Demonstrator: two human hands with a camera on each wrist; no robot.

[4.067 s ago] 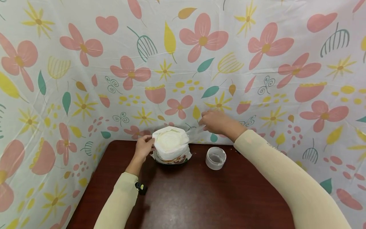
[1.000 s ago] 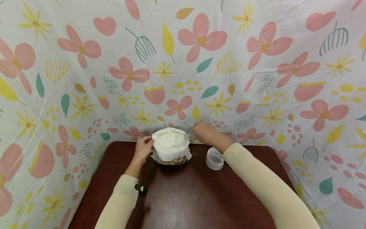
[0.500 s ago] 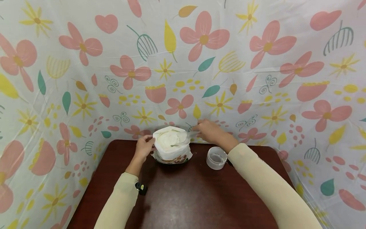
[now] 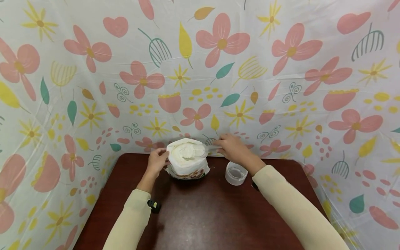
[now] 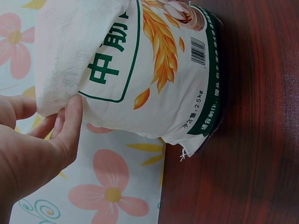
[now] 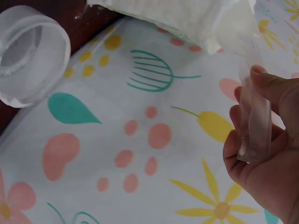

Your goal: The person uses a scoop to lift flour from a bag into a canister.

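Note:
A white cloth flour bag (image 4: 185, 169) with its top folded outward stands at the far edge of the table, white flour (image 4: 182, 152) showing inside. Its printed side, with a wheat ear and 2.5 kg, faces the left wrist view. My left hand (image 4: 157, 161) pinches the folded rim between thumb and fingers on the bag's left side. From the right, my right hand (image 4: 232, 149) grips the handle of a clear plastic scoop (image 6: 254, 116). The scoop's bowl (image 4: 199, 151) lies inside the bag mouth, at the flour.
To the right of the bag stands a round translucent tub (image 4: 235, 178), just below my right wrist. The dark red-brown wooden table (image 4: 193, 218) ends close behind the bag. A flower-patterned curtain (image 4: 200, 86) hangs at the back and sides.
Earlier my right hand was higher and farther right, with the scoop raised near the bag's right rim. The scoop has since come down into the flour and shifted there. The left hand stays put.

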